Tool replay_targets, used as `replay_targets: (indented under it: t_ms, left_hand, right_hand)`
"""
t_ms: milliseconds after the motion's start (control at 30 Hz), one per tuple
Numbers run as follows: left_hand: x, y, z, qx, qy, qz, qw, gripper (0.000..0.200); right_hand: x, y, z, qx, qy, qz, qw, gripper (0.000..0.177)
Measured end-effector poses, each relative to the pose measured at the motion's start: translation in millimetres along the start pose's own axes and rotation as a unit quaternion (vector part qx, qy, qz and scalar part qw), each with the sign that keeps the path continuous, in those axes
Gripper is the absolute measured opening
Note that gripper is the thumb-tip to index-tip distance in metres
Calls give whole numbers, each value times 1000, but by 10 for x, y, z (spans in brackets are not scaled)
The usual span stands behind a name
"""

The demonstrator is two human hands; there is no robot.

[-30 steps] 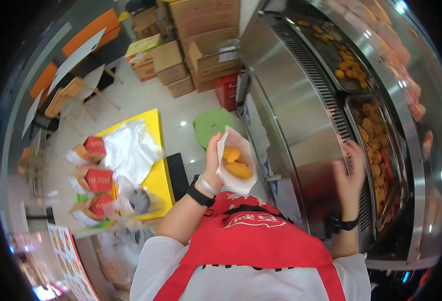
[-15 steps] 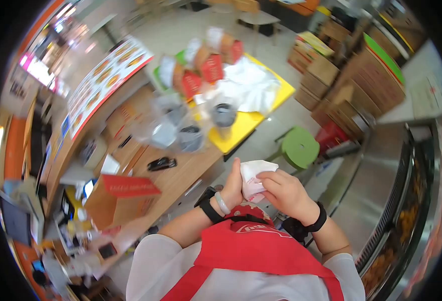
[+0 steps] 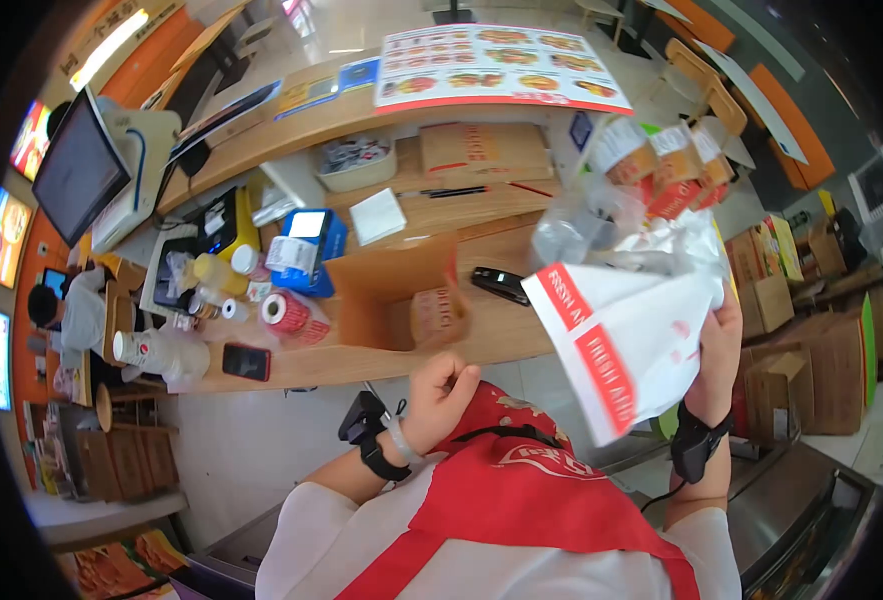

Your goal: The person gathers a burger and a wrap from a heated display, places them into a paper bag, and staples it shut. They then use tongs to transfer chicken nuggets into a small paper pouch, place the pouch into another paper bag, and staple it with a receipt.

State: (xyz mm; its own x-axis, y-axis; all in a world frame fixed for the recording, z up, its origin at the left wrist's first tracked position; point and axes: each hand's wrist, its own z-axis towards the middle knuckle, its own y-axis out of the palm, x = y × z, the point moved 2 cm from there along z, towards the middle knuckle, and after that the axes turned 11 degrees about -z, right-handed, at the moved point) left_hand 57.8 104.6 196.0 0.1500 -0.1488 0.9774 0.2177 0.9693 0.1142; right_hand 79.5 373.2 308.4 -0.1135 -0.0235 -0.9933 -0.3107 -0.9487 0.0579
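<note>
My right hand (image 3: 718,345) grips the right edge of a large white paper bag (image 3: 626,345) with red bands and red lettering, held up in front of my chest. My left hand (image 3: 443,392) is a loose fist near my red apron, just below the edge of the wooden counter (image 3: 361,362); nothing shows in it. The small white packet of fried pieces is not visible. Both wrists wear black bands.
On the counter sit an open brown paper bag (image 3: 401,290), a black stapler (image 3: 501,285), a phone (image 3: 246,361), a red tape roll (image 3: 283,311), a blue receipt printer (image 3: 307,238) and a monitor (image 3: 76,165). Red-labelled wrapped items (image 3: 673,165) and cardboard boxes (image 3: 786,375) stand at right.
My view swung from the steel food warmer to the counter. Both hands folded the small packet shut; now my right hand holds a large white bag and my left hand is a fist.
</note>
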Motion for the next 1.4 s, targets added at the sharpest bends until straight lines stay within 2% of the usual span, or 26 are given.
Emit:
replay_targets:
  t_ms: [67,100,133,200,233,267,333,400,467,533,567,600,667,733,800,900,933,1000,1033,1067,1133,1200,1267,1333,1367,1400]
  left_hand:
    - [91,-269,0,-74,-57,28,995,19]
    - [-66,-414,-12,-124,-116,48,984,21]
    - [-150,-538,-26,-119,-120,46,984,21]
    - [-302,-694,-66,-233,-230,131,936,22]
    - [-318,-765,-55,-253,-227,140,930,25]
    - [-354,-835,-42,-250,-226,139,931,25]
    - [-479,-956,-64,-239,-230,143,932,24]
    - [-645,-1059,-82,-250,-257,117,926,24]
    - [-946,-1116,-124,-269,-281,93,916,27]
    - [-1238,-1056,-146,-292,-201,-53,934,38]
    - [-1035,-1045,-34,-300,-246,-81,918,46]
    - [-1293,-987,-38,-319,-247,-83,911,46]
    - [-1952,-864,-130,-337,-105,73,933,45]
    - [-1899,-825,-56,-345,-73,161,922,44]
    - [-1808,-876,-21,-356,-53,264,895,43]
    - [-1719,-869,-9,-390,-29,364,845,42]
    - [-1717,-796,14,-413,-52,331,847,42]
    - [-1817,-594,45,-423,-178,147,876,39]
    - [-1835,-479,-21,-357,-228,107,900,37]
    - [-1838,-355,-59,-284,-275,66,916,37]
    - [-1706,-104,46,-270,-300,75,912,36]
    - [-1436,145,177,-250,-327,85,907,35]
    - [-1173,403,302,-222,-439,11,871,32]
    - [-1172,506,325,-230,-394,37,889,31]
    - [-1131,561,336,-220,-377,53,898,31]
    - [-1103,603,342,-208,-360,68,907,31]
  right_hand:
    - [-68,477,223,1,47,49,998,27]
    - [-73,722,330,-55,69,32,996,26]
    - [-57,954,417,-109,93,16,990,25]
    - [30,1358,560,-190,84,-108,972,21]
    - [75,1577,587,-210,54,-178,960,16]
    - [204,1700,646,-237,-35,-339,910,13]
    - [199,2059,613,-279,-290,-503,765,12]
    - [432,2286,588,-363,-305,-498,726,14]
    - [727,2409,567,-390,-302,-500,712,19]
    - [823,2414,539,-391,-311,-488,716,7]
    - [845,2379,525,-385,-316,-516,697,14]
    - [798,2318,510,-371,-306,-527,700,14]
    - [562,2157,487,-293,-342,-412,792,17]
    - [467,1765,513,-255,-332,-427,802,19]
    - [368,1244,545,-55,-328,-457,825,14]
    - [353,294,551,240,-227,-424,843,11]
    - [430,-78,570,334,-206,-379,838,12]
    - [569,-750,565,468,-203,-263,819,15]
    - [716,-1103,577,522,-212,-214,798,14]
    - [959,-1500,556,525,-214,-212,796,14]
    - [1549,-2179,569,501,-57,-183,844,12]
    - [1926,-2334,661,379,85,-155,908,12]
    - [2254,-2354,853,184,172,-140,958,16]
    - [2519,-2292,1041,23,145,-163,976,18]
    - [2421,-2205,1135,15,145,-157,977,18]
    - [2261,-2107,1241,-104,55,-386,915,22]
